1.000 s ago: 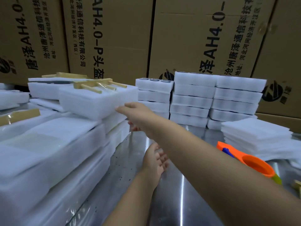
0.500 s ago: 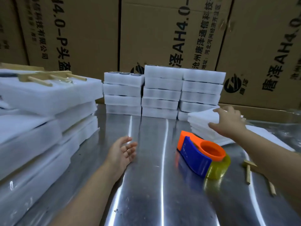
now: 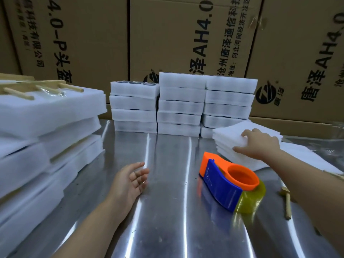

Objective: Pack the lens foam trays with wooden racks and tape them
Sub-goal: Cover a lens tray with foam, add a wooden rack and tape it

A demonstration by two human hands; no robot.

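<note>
Right fingers (image 3: 248, 133) on flat foam sheets (image 3: 227, 135)

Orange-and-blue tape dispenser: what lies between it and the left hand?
Head view: only bare shiny metal tabletop between the orange-and-blue tape dispenser and the left hand.

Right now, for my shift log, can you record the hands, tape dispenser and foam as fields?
left hand: open, palm up, empty, over the metal table
right hand: rests on the foam sheets
tape dispenser: orange and blue, on the table between the hands
wooden rack: atop the left foam pile
foam trays: three stacks at the back
</note>
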